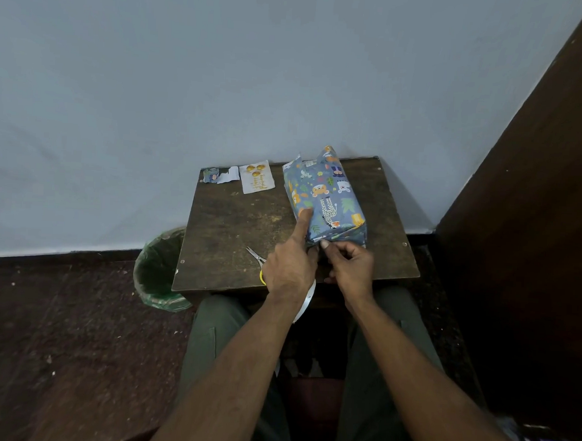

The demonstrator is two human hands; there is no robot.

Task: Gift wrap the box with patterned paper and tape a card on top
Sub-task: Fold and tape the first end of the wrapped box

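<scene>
Olive trousers nearest, then both hands at the near end of the box on the wooden table. Left hand has its forefinger straight, pressing the patterned paper's edge; right hand pinches the end flap with curled fingers. Looks like end-folding: next comes creasing it flat and taping. Tape roll and scissors sit by the left wrist. Far end stands unfolded. Beyond lies the card, gold script unreadable, paper scraps beside it
</scene>
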